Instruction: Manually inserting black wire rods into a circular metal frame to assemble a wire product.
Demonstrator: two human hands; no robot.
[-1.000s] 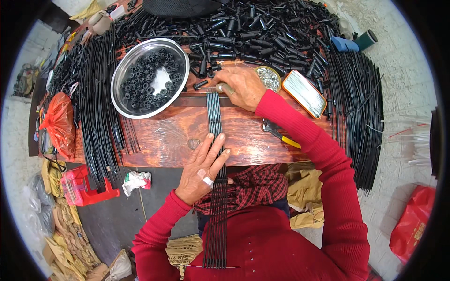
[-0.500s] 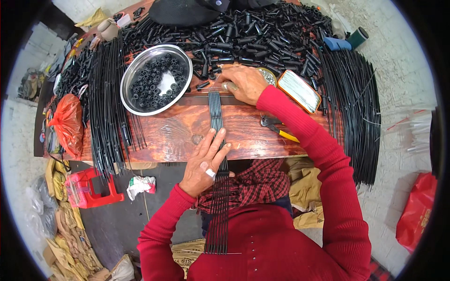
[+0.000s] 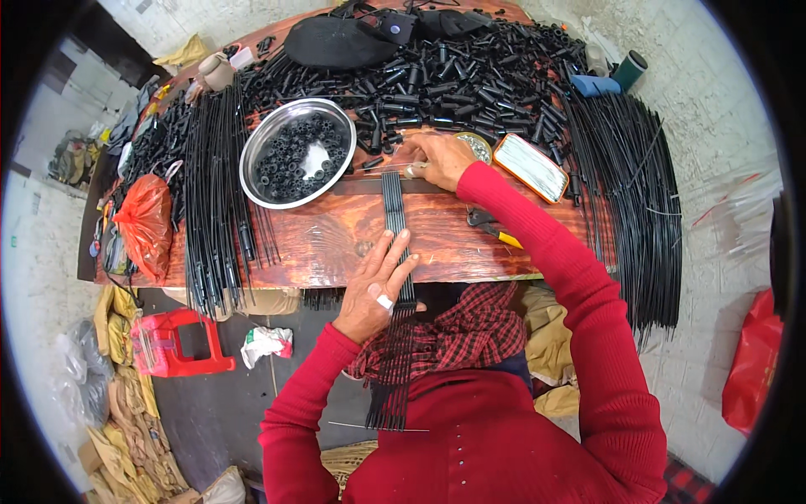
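Observation:
A flat row of thin black metal ribs, like umbrella ribs, runs from the tabletop over its front edge toward my lap. My left hand lies across them, its fingers stretched on top and a thumb tip showing from beneath on the right, so the ribs are gripped between. At their far ends, my right hand is closed in a pinch on a thin wire, mostly hidden by the fingers. A dark flat strip lies crosswise under the far ends. Another thin wire crosses the near ends of the ribs.
A steel bowl of small black rings stands left of the ribs. Right lie a round tin, an orange-rimmed tray of thin pins and yellow-handled pliers. Black tubular parts heap behind; rod bundles flank both sides.
The view has shifted slightly, so the table sits a little further right and lower. Both hands keep nearly the same places on the ribs; the near rib ends have risen slightly.

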